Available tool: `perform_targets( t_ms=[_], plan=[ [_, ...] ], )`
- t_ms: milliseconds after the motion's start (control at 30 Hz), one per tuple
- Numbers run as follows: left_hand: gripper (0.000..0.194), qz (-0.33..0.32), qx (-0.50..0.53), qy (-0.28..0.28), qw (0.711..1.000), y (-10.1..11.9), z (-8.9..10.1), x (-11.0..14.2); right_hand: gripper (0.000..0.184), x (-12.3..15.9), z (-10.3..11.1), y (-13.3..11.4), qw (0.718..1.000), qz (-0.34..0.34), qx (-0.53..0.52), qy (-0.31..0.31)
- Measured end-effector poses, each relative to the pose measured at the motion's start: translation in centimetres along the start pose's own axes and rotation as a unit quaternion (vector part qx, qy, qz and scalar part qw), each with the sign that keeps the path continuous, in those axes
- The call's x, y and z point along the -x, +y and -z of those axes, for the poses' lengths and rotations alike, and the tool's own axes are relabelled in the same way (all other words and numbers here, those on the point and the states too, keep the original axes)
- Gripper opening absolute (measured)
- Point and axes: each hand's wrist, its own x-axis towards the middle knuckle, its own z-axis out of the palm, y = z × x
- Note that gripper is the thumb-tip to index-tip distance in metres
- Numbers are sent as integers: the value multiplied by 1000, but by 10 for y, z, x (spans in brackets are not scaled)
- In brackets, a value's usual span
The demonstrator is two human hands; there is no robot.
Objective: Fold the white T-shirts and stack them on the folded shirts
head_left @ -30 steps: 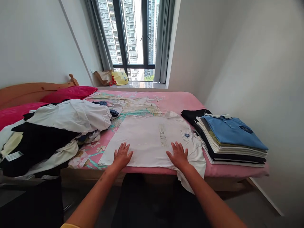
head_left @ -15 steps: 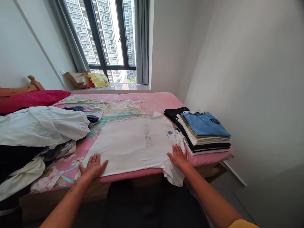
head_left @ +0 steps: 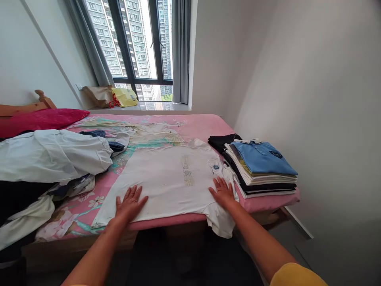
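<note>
Starting at the far left, there's a messy heap of clothes [head_left: 56, 157] on the bed [head_left: 205, 122], a white piece on top, with a red pillow [head_left: 50, 120] behind it. Paper and yellow bags [head_left: 125, 97] sit by the window past the bed. Next up is the left hand [head_left: 130, 203], palm down on the bottom end of a white T-shirt [head_left: 160, 171] spread out mid-bed, front edge. Right hand [head_left: 222, 192] is flat near the sleeve that droops over the edge. Grip's loose on both: fingers apart, nothing pinched. Far right, just beside the shirt, is a neat folded stack [head_left: 268, 186], blue polo [head_left: 262, 159] on top.
</note>
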Motion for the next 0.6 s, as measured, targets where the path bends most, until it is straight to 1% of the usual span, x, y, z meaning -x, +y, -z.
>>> perform_targets(
  t_ms=[67, 100, 133, 200, 300, 433, 500, 600],
  plan=[
    [74, 74, -16, 12, 997, -45, 2, -1, 67, -3, -5, 23, 999, -23, 20, 31],
    [75, 105, -24, 19, 994, -62, 3, 0, 67, -3, -8, 29, 998, -27, 26, 44],
    [77, 129, -31, 26, 991, -74, 4, 2, 67, -2, -11, 31, 998, -29, 31, 56],
    [78, 160, -39, 39, 986, -88, 4, 8, 67, 0, -16, 31, 996, -29, 39, 77],
    [77, 179, -44, 69, 980, -91, 1, 19, 65, 6, -22, 29, 992, -28, 53, 110],
    [71, 192, -54, 121, 972, -88, -6, 40, 63, 22, -27, 34, 989, -44, 47, 133],
    [67, 198, -51, 131, 970, -89, -9, 55, 62, 36, -31, 38, 987, -45, 42, 151],
    [61, 208, -32, 132, 969, -92, -11, 79, 61, 64, -39, 42, 979, -44, 33, 194]
  ],
)
